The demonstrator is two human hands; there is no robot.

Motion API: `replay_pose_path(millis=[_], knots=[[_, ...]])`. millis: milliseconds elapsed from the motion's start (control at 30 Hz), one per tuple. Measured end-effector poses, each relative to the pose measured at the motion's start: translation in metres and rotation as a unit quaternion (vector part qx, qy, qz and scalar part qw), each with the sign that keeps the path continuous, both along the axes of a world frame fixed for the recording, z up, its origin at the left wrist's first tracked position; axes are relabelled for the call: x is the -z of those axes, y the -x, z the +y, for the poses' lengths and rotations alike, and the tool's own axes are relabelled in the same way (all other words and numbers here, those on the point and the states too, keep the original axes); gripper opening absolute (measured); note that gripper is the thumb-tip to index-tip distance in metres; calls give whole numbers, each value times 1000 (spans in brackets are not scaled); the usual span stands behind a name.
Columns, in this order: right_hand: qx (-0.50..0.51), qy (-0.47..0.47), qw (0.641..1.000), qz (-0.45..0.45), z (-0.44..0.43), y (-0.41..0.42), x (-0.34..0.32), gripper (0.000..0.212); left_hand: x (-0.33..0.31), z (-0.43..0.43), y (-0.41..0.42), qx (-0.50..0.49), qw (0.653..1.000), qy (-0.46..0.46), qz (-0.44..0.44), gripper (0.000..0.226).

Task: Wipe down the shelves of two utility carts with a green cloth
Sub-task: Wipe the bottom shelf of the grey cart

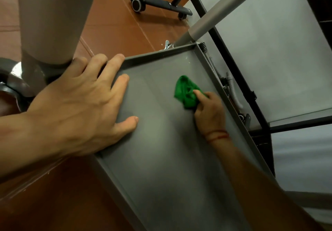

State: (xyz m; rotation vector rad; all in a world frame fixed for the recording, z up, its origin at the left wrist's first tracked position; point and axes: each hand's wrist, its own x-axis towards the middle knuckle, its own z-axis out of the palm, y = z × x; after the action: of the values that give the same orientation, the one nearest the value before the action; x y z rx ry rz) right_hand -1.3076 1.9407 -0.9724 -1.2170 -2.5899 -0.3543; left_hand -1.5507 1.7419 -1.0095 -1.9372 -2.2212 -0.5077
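The right hand (209,112) grips the bunched green cloth (185,90), which pokes out past its fingertips and presses on the grey cart shelf (161,167) towards the far right corner. The left hand (80,108) lies spread, fingers relaxed, over the shelf's left rim.

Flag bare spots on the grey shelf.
Free on the shelf: strip between left hand and cloth; near stretch below that hand, beside the right forearm; far corner past the cloth. Crowded: right rim, where the right hand grips the cloth.
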Motion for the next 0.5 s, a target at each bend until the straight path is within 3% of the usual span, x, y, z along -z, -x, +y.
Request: replay_pose_path(millis=[133, 200, 300, 500], knots=[[198, 63, 973, -103, 65, -6, -14, 51, -4, -3, 1, 0, 1000, 5, -3, 86], [265, 108, 952, -112, 74, -11, -17, 59, -7, -3, 1, 1, 1000, 11, -6, 85], [274, 128, 949, -91, 70, -12, -15, 61, -8, -3, 1, 0, 1000, 23, -5, 85], [202, 63, 976, -43, 28, -19, -14, 42, -9, -2, 1, 8, 1000, 25, 0, 87]])
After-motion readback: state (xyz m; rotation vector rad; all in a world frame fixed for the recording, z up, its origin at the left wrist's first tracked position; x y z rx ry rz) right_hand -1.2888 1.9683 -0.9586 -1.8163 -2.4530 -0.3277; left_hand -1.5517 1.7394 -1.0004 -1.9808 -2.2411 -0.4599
